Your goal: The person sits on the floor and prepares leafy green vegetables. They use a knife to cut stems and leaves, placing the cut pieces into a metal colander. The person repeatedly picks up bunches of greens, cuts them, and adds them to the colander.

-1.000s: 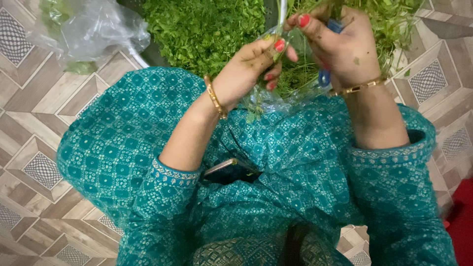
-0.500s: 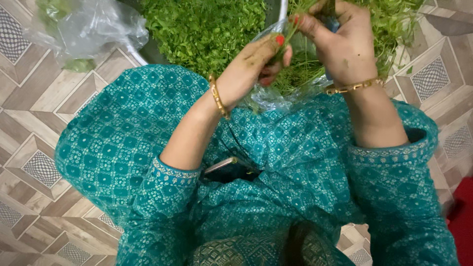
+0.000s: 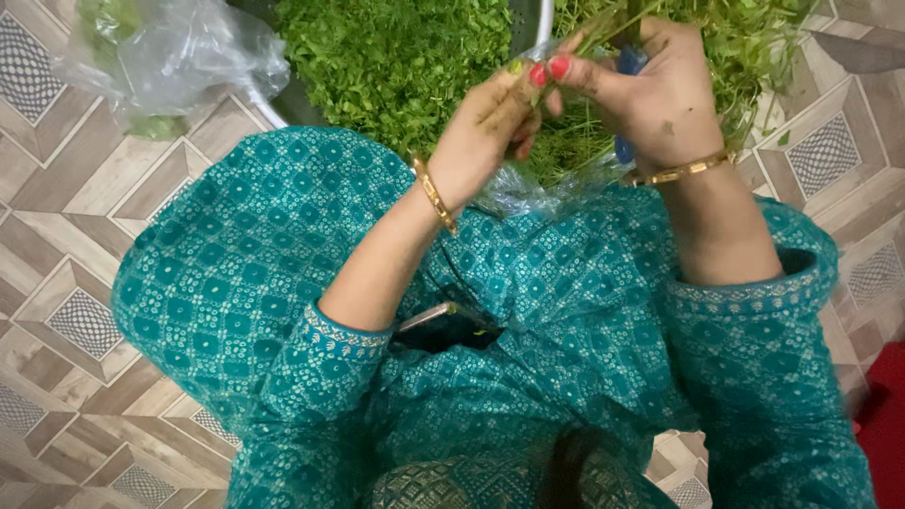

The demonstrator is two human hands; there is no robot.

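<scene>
Looking down through the head camera, I see my left hand (image 3: 485, 141) and right hand (image 3: 650, 99) drawn close together, fingertips pinching a bunch of green herb stems (image 3: 603, 38) between them. My right hand also grips a blue-handled tool (image 3: 627, 146). Both hands hover above a metal bowl (image 3: 542, 24) heaped with chopped greens (image 3: 396, 57), over a clear plastic sheet (image 3: 528, 193) on my lap.
</scene>
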